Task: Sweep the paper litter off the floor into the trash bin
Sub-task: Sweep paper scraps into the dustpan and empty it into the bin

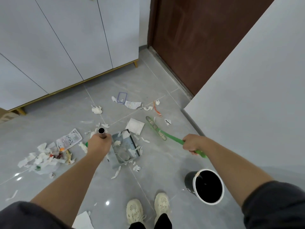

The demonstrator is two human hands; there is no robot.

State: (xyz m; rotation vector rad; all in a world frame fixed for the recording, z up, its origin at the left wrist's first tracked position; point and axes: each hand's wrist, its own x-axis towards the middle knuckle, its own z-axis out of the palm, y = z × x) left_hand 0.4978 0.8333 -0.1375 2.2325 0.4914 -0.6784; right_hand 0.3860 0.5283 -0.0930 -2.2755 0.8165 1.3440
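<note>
My left hand grips the metal handle of a grey dustpan that rests on the floor with a few paper scraps inside. A green broom is held by its handle in my right hand, its head on the tiles beside a white folded paper. Torn paper litter lies scattered over the grey tiles, with a large pile at the left and more scraps farther ahead. The black trash bin with a white rim stands at my right, near my feet.
White cabinets on gold legs line the left and back. A brown door is ahead and a white wall corner juts in at the right. My shoes stand near the bottom centre. A cardboard box sits at the far left.
</note>
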